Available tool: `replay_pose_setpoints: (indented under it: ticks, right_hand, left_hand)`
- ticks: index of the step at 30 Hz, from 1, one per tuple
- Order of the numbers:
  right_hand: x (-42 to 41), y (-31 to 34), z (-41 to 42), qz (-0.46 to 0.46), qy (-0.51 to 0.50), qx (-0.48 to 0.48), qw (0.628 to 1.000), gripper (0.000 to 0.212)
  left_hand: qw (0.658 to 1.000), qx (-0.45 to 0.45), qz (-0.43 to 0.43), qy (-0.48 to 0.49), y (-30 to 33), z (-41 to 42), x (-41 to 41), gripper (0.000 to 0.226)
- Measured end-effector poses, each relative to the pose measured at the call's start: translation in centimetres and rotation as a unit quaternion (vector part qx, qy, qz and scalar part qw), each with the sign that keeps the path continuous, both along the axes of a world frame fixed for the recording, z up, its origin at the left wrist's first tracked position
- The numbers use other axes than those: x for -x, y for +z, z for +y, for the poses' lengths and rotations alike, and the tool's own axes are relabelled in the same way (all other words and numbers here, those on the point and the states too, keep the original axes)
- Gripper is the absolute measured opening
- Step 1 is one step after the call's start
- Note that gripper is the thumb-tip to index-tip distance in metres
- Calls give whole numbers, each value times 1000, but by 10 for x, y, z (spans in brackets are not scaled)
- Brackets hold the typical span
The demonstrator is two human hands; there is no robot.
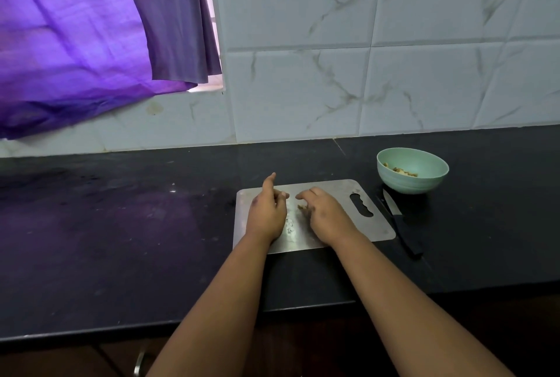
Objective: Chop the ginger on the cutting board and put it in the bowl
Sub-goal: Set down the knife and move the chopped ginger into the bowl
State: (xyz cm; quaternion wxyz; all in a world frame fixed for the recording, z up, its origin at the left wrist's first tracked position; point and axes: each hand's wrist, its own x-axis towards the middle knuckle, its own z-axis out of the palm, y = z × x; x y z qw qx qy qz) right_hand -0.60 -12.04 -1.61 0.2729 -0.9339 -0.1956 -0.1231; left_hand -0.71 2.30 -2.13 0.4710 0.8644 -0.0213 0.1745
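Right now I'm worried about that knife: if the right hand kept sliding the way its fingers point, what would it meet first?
The right hand points left across the cutting board, away from the knife. It would likely meet the left hand first; depth is unclear.

Black counter point(127, 225) carried a steel cutting board point(333, 195) near its front edge, a knife point(397, 219) just right of it, green bowl point(412, 184) farther back.

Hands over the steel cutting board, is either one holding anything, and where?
The right hand pinches small ginger bits at its fingertips; the left hand holds nothing.
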Motion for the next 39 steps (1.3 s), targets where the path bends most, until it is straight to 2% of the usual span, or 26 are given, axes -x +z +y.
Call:
replay_pose_setpoints:
  ticks: [2,5,10,13,19,23,29,34,37,39]
  right_hand:
    - [1,-2,5,43,41,67,996,42]
    - [2,0,11,76,24,167,983,39]
    - [9,11,26,54,-34,240,969,20]
    - [12,20,33,66,-58,277,957,16]
    - [7,35,41,116,-91,296,944,38]
    - [11,31,46,66,-88,288,951,34]
    - [11,34,47,79,-90,282,952,32]
    - [17,26,42,23,-69,281,957,30]
    - [18,34,32,52,-88,300,948,27]
    - [14,44,19,95,-101,277,951,24]
  left_hand:
    - [1000,9,1,-4,-1,0,-1,52]
    - [1000,10,3,-4,0,1,0,51]
    - [1000,8,0,-9,0,1,1,51]
    - [1000,7,1,-13,-1,2,0,48]
    - [1000,11,3,-14,-2,2,-2,45]
    - [1000,6,6,-12,-3,1,-1,45]
    - [1000,-11,2,-11,0,0,3,47]
    - [1000,-12,-3,-12,-1,0,3,46]
    - [1000,-26,-1,-11,-2,-1,1,45]
    - [999,-45,-4,-13,-2,-2,2,46]
